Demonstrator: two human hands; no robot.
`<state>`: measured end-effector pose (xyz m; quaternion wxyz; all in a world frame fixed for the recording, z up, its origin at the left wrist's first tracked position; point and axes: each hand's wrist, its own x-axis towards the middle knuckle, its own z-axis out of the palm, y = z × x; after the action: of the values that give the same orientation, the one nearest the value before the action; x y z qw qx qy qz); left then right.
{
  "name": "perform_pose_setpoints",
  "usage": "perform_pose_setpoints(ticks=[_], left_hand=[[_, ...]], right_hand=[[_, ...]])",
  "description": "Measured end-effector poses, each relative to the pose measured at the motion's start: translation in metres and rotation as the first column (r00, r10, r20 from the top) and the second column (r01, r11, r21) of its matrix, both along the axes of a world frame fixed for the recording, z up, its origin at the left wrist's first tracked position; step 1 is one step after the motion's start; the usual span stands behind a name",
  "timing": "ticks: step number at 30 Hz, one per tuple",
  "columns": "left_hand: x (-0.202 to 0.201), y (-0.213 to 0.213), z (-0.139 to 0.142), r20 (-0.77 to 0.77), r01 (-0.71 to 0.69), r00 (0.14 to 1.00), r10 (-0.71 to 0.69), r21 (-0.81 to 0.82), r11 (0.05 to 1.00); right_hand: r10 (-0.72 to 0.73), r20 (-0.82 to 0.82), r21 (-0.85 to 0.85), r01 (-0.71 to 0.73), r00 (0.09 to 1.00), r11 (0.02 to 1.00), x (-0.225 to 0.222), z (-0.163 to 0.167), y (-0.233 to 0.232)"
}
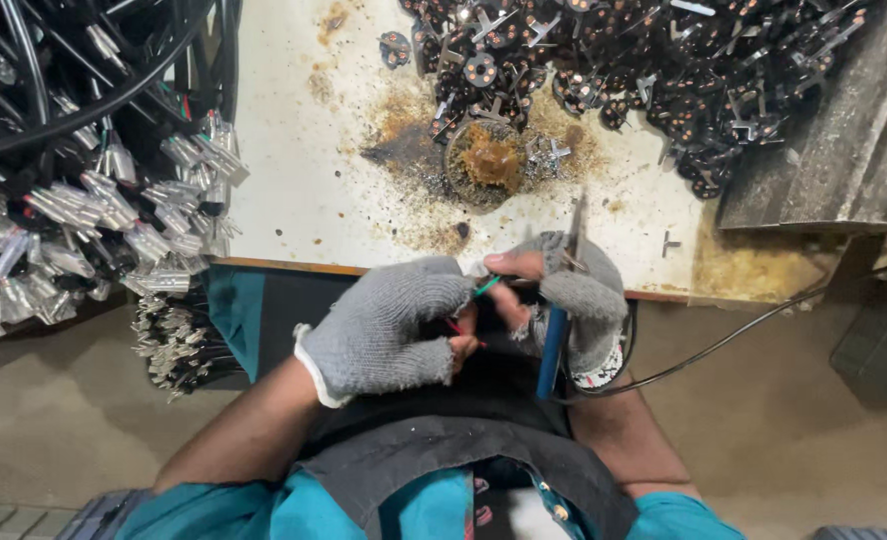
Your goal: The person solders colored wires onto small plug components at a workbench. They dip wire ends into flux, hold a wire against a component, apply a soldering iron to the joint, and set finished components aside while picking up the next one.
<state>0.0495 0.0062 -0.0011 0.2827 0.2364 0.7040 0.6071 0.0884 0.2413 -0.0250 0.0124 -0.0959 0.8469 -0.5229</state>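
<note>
Looking down from a head-worn camera, the view shows a person seated at the edge of a stained white table (294, 190), both hands in grey fingerless knit gloves held close together just below the table's near edge. The left hand (389, 325) is clenched around thin wires (484, 290), one green and one red, which poke out between its bare fingertips. The right hand (574, 300) is grasping a soldering iron (556, 340) with a blue handle; its metal tip points up toward the table, and its fingertips touch the green wire as well. A black cord (734, 335) runs from that hand off to the right. On the table directly ahead sits a small round tin of brownish flux (489, 160), ringed by scorch marks and rust-coloured stains. Beyond it, a heap of small black round parts with copper contacts (644, 60) spreads across the far side. To the left, a large bundle of black cables with silvery plastic-sleeved ends (84, 200) hangs over the table's side.
</note>
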Motion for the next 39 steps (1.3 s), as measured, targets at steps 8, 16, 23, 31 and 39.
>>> perform_pose_setpoints(ticks=[8,16,23,31,39], left_hand=[[-0.018,-0.012,-0.005,-0.210,-0.002,0.978,0.004,0.010,1.000],[-0.016,0.005,-0.040,-0.513,-0.385,0.827,0.228,-0.223,0.895],[-0.020,0.005,-0.044,-0.486,-0.373,0.845,0.223,-0.237,0.897],[-0.018,0.008,-0.039,-0.462,-0.382,0.856,0.232,-0.261,0.887],[-0.015,0.015,-0.037,-0.518,-0.402,0.829,0.210,-0.293,0.867]], right_hand=[[0.193,-0.135,0.379,-0.130,0.972,0.916,-0.028,0.008,-0.013],[0.090,-0.238,0.457,0.030,0.967,0.889,-0.025,-0.010,-0.018],[0.067,-0.184,0.416,0.016,0.981,0.909,-0.031,-0.016,-0.015],[0.073,-0.257,0.430,0.046,0.964,0.902,-0.026,-0.020,-0.016],[0.077,-0.293,0.425,0.058,0.953,0.903,-0.025,-0.018,-0.014]])
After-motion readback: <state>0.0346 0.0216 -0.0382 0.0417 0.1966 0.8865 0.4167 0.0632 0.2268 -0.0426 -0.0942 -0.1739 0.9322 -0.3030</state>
